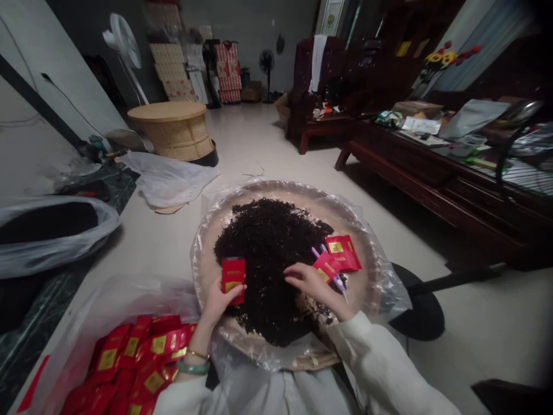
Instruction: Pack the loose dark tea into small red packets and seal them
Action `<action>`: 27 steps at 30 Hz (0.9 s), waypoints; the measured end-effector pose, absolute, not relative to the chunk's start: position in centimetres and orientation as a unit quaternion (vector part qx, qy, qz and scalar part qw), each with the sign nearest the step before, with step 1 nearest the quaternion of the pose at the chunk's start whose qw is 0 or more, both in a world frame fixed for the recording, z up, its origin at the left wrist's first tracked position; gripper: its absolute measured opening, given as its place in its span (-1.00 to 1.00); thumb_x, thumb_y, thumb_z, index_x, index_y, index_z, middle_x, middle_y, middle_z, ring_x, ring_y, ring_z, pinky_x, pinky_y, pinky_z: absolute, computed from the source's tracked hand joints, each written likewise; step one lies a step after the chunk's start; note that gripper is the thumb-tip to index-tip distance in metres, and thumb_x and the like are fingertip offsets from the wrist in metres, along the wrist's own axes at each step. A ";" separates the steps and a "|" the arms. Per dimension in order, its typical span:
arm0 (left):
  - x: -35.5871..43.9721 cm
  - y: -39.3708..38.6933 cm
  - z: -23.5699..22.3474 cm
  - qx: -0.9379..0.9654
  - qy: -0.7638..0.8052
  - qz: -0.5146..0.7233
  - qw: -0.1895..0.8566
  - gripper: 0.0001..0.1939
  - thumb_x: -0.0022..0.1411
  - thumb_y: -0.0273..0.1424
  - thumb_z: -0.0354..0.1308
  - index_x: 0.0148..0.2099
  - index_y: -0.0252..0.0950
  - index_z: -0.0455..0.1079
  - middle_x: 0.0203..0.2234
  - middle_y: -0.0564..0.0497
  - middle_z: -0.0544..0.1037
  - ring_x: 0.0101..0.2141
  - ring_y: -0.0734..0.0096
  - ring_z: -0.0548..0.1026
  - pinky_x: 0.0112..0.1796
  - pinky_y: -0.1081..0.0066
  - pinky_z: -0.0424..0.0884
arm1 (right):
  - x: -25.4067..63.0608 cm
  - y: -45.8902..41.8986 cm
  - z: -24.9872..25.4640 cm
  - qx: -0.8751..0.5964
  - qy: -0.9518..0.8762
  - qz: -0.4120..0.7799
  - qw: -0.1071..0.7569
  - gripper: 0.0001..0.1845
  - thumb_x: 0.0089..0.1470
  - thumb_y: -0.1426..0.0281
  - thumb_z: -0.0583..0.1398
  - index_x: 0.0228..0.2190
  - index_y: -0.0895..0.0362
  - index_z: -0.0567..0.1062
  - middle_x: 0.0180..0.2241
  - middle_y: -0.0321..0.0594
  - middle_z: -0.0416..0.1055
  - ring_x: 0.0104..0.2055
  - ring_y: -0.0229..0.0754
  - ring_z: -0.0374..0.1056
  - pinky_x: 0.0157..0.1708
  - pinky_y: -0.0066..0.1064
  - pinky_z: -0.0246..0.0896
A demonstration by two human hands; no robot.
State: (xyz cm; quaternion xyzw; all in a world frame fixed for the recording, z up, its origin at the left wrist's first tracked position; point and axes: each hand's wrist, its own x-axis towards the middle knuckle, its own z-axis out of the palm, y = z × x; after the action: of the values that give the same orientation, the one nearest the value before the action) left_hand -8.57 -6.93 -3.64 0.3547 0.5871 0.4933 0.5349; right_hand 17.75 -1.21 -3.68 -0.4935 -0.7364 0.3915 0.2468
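Note:
My left hand (222,297) is closed around an upright red packet (233,274) with a gold label, above the left side of a round woven tray (203,253). The tray is lined with clear plastic. A heap of dark, loose dried leaves (268,242), like tea, covers its middle. Over the heap's right part is my right hand (305,279), its fingers stretched out and slightly apart, and I see nothing held in them. To its right lie red packets (343,252) and a purple tool (337,282), partly covered by a packet.
At lower left stands a clear plastic bag (86,305) full of red packets. Behind it is another bag of dark material (47,222). A fan base (419,305) sits right of the tray. A dark wooden table (410,167) and a round wicker stand (173,129) are farther off.

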 end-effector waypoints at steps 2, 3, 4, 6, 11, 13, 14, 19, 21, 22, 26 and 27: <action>-9.5 -7.0 -3.7 0.334 0.577 0.501 0.552 -0.29 -0.25 -0.19 0.44 -0.06 -0.39 0.33 -0.18 -0.24 0.60 -0.29 0.09 0.61 -0.25 0.17 0.54 | 17.3 -2.5 -4.4 -0.477 -0.785 0.356 0.172 -0.78 0.01 0.48 0.22 -0.23 0.15 0.53 -0.28 -0.15 0.46 -0.31 -0.18 0.42 -0.27 -0.38 0.33; -9.7 -7.1 -3.8 0.327 0.572 0.503 0.560 -0.27 -0.25 -0.19 0.44 -0.04 -0.39 0.32 -0.17 -0.26 0.60 -0.29 0.08 0.61 -0.25 0.15 0.54 | 16.9 -3.1 -4.6 -0.472 -0.801 0.340 0.143 -0.75 0.02 0.50 0.21 -0.20 0.15 0.52 -0.26 -0.14 0.45 -0.32 -0.19 0.42 -0.28 -0.39 0.34; -9.7 -7.2 -4.0 0.322 0.567 0.505 0.565 -0.25 -0.25 -0.18 0.45 -0.02 -0.40 0.31 -0.17 -0.26 0.60 -0.30 0.08 0.62 -0.25 0.14 0.54 | 16.5 -3.7 -4.7 -0.468 -0.814 0.322 0.120 -0.73 0.03 0.51 0.20 -0.17 0.15 0.51 -0.23 -0.13 0.43 -0.31 -0.19 0.41 -0.28 -0.39 0.34; -9.4 -7.2 -4.4 0.314 0.563 0.510 0.569 -0.25 -0.23 -0.18 0.44 -0.01 -0.39 0.30 -0.19 -0.26 0.60 -0.32 0.10 0.62 -0.25 0.13 0.55 | 15.4 -4.7 -4.8 -0.448 -0.844 0.279 0.094 -0.67 0.05 0.54 0.18 -0.10 0.16 0.47 -0.17 -0.09 0.42 -0.23 -0.15 0.41 -0.22 -0.37 0.35; -8.5 -7.2 -5.0 0.288 0.569 0.527 0.561 -0.31 -0.19 -0.17 0.43 -0.05 -0.40 0.32 -0.21 -0.26 0.61 -0.35 0.10 0.62 -0.32 0.15 0.57 | 12.1 -5.7 -5.2 -0.366 -0.920 0.134 0.047 -0.45 0.06 0.58 0.16 0.10 0.08 0.31 0.12 -0.01 0.25 0.02 0.01 0.27 -0.07 -0.19 0.32; -8.4 -7.2 -4.9 0.284 0.571 0.529 0.560 -0.32 -0.20 -0.17 0.43 -0.06 -0.39 0.33 -0.21 -0.25 0.61 -0.35 0.10 0.62 -0.33 0.16 0.57 | 10.9 -5.8 -5.6 -0.361 -0.927 0.096 0.015 -0.54 0.09 0.57 0.14 0.04 0.10 0.36 0.08 0.03 0.28 -0.03 0.03 0.29 -0.15 -0.16 0.35; -8.4 -7.2 -4.7 0.283 0.571 0.526 0.563 -0.32 -0.21 -0.17 0.43 -0.07 -0.39 0.33 -0.22 -0.25 0.62 -0.35 0.10 0.62 -0.33 0.16 0.57 | 10.5 -5.9 -5.7 -0.360 -0.929 0.087 -0.002 -0.63 0.11 0.56 0.13 -0.03 0.13 0.41 0.02 0.03 0.33 -0.06 0.03 0.30 -0.20 -0.18 0.36; -8.5 -7.4 -4.3 0.299 0.572 0.508 0.571 -0.34 -0.20 -0.18 0.43 -0.08 -0.42 0.36 -0.24 -0.24 0.62 -0.35 0.12 0.62 -0.25 0.16 0.56 | 10.8 -6.0 -6.1 -0.351 -0.928 0.109 -0.063 -0.83 0.16 0.53 0.10 -0.27 0.18 0.49 -0.21 -0.04 0.41 -0.15 -0.03 0.32 -0.32 -0.32 0.33; -8.4 -7.4 -4.3 0.307 0.572 0.502 0.571 -0.34 -0.22 -0.17 0.44 -0.09 -0.42 0.37 -0.24 -0.25 0.62 -0.34 0.12 0.62 -0.24 0.17 0.55 | 11.4 -6.0 -5.9 -0.376 -0.915 0.135 -0.059 -0.81 0.18 0.54 0.08 -0.25 0.18 0.49 -0.22 -0.07 0.41 -0.16 -0.08 0.32 -0.29 -0.35 0.31; -8.3 -7.4 -4.3 0.312 0.570 0.499 0.572 -0.33 -0.22 -0.16 0.44 -0.10 -0.42 0.38 -0.23 -0.25 0.62 -0.34 0.12 0.62 -0.24 0.18 0.55 | 11.7 -5.9 -5.8 -0.391 -0.907 0.149 -0.049 -0.79 0.18 0.55 0.06 -0.24 0.18 0.48 -0.23 -0.09 0.41 -0.17 -0.10 0.32 -0.27 -0.37 0.30; -8.0 -7.0 -4.7 0.338 0.568 0.489 0.569 -0.35 -0.21 -0.15 0.43 -0.11 -0.41 0.39 -0.22 -0.24 0.62 -0.32 0.14 0.62 -0.23 0.20 0.54 | 11.4 -6.4 -5.8 -0.363 -0.914 0.178 0.020 -0.65 0.11 0.39 0.18 -0.03 0.11 0.40 -0.02 -0.07 0.32 -0.06 -0.07 0.25 -0.12 -0.30 0.26; -7.9 -6.8 -4.8 0.349 0.570 0.485 0.564 -0.37 -0.20 -0.16 0.42 -0.11 -0.41 0.39 -0.22 -0.23 0.62 -0.31 0.14 0.61 -0.22 0.19 0.53 | 11.1 -6.7 -6.0 -0.336 -0.926 0.171 0.024 -0.53 0.05 0.32 0.25 0.02 0.08 0.37 0.04 -0.05 0.26 -0.02 -0.02 0.22 -0.11 -0.25 0.26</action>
State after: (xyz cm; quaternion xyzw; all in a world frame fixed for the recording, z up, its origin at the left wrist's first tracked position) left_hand -7.94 -6.84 -4.84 0.3487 0.5697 0.4851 0.5643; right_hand 11.08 -6.68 -5.98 -0.3358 -0.9259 0.1714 0.0244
